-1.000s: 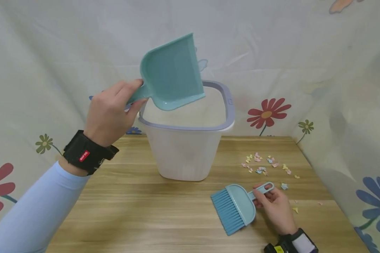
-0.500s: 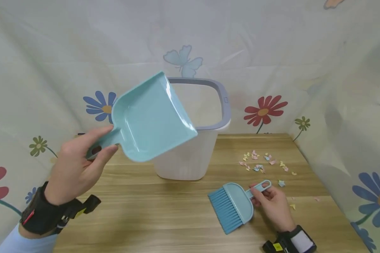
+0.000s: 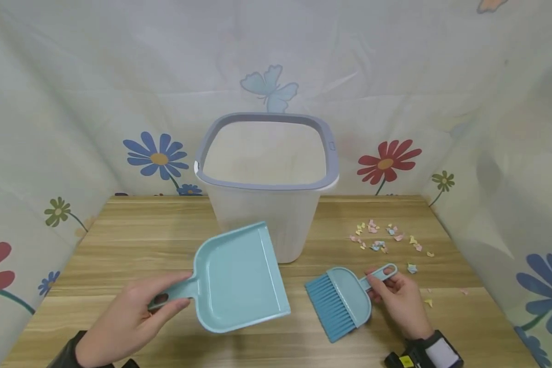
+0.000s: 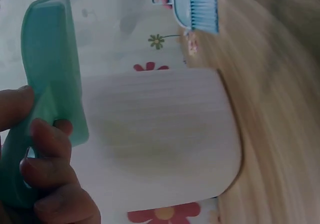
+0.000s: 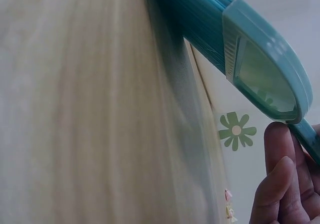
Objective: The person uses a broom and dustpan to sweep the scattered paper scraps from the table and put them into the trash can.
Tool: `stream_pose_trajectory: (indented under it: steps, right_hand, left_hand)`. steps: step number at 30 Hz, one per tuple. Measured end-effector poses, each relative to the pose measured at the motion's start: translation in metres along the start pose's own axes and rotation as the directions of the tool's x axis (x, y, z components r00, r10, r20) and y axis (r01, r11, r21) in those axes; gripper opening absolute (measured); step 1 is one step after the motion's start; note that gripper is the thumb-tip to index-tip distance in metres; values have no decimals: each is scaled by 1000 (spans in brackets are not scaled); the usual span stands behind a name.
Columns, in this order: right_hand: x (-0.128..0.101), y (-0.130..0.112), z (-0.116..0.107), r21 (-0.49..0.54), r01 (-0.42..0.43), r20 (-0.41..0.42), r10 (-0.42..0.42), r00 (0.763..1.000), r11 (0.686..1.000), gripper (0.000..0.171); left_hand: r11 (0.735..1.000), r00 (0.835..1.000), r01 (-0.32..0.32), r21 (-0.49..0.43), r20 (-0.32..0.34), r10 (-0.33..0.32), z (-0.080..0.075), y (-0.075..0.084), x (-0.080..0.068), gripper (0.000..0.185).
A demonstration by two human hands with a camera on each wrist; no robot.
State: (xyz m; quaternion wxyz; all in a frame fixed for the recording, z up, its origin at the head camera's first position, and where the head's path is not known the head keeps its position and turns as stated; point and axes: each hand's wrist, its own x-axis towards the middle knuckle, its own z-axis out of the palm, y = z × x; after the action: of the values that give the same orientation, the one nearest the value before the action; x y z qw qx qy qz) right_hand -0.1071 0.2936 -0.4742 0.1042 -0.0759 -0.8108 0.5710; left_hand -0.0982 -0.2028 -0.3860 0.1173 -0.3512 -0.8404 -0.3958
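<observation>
My left hand grips the handle of a light-blue dustpan, whose pan faces up with no scraps on it and whose lip points right. In the left wrist view the fingers curl round the dustpan's handle. On the right, my right hand pinches the looped handle of a small blue hand brush; its bristles point left, low over the tabletop. The right wrist view shows the brush from below, fingertips at the base of its handle. Small paper scraps lie scattered beyond the right hand.
A white bin with a grey-blue rim stands at the back middle, behind the dustpan. The wooden table reaches back to a flower-printed cloth, which also hangs along both sides.
My left hand has brought the dustpan down and towards me, from above the bin's rim to low in front of it. The right hand and brush have stayed put.
</observation>
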Motion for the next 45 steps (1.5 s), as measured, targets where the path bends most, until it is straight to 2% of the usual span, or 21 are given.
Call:
stream_pose_trajectory:
  steps: [7,11,17,20,22,24,26,29,30,33,34,36,38,41,42,45]
  right_hand:
    - [-4,3,0,13,-12,6,12,1000,1000,26]
    - [-5,6,0,-1,-31,-1,31,1000,1000,25]
    - [-3,5,-4,-1,-56,-17,56,998,998,26]
    - [-4,-2,-13,-14,-19,-53,19,998,1000,27]
    - [-4,-9,-22,-35,31,-100,-35,994,999,25]
    - [-6,-19,-34,-93,104,-162,-118,980,990,20]
    - [-9,-29,-47,-150,170,-226,-201,953,974,15]
    - [-16,-42,-68,-311,267,-299,-361,884,912,14]
    - [-19,-44,-75,-362,305,-311,-423,851,881,15]
    - [-28,-52,-94,-573,326,-307,-566,765,752,17]
    - [-31,-54,-99,-635,311,-296,-594,748,708,19]
    - [-36,-56,-109,-732,273,-265,-630,730,624,21]
    - [-39,-57,-115,-795,208,-242,-614,752,569,23]
    - [-38,-48,-121,-864,207,-167,-649,742,459,38]
    - [-36,-43,-121,-880,218,-137,-666,733,422,42]
    - [-29,-24,-116,-901,296,-41,-740,672,318,54]
  left_hand:
    - [999,989,43,4,142,-43,44,-24,-11,33]
    - [993,968,115,-36,229,-104,66,-38,-14,31]
    - [985,935,169,-30,321,-151,87,-54,-11,33]
    - [978,911,208,-32,371,-181,93,-57,-7,36]
    - [972,893,234,-36,403,-200,96,-59,-3,39]
    - [967,879,254,-38,425,-214,98,-60,0,41]
    - [962,869,271,-41,440,-226,100,-60,2,43]
    - [962,872,271,-32,433,-231,102,-61,4,45]
    - [963,874,268,-26,427,-232,102,-61,5,45]
    - [965,878,262,-4,415,-237,103,-62,6,47]
    - [965,879,261,1,412,-238,104,-63,6,47]
    - [966,879,260,7,412,-239,105,-63,7,48]
    - [966,879,258,3,415,-236,106,-63,8,48]
    - [966,877,258,1,420,-234,107,-63,10,47]
    - [966,875,259,1,423,-235,107,-63,11,48]
    - [963,870,268,8,427,-245,105,-63,15,49]
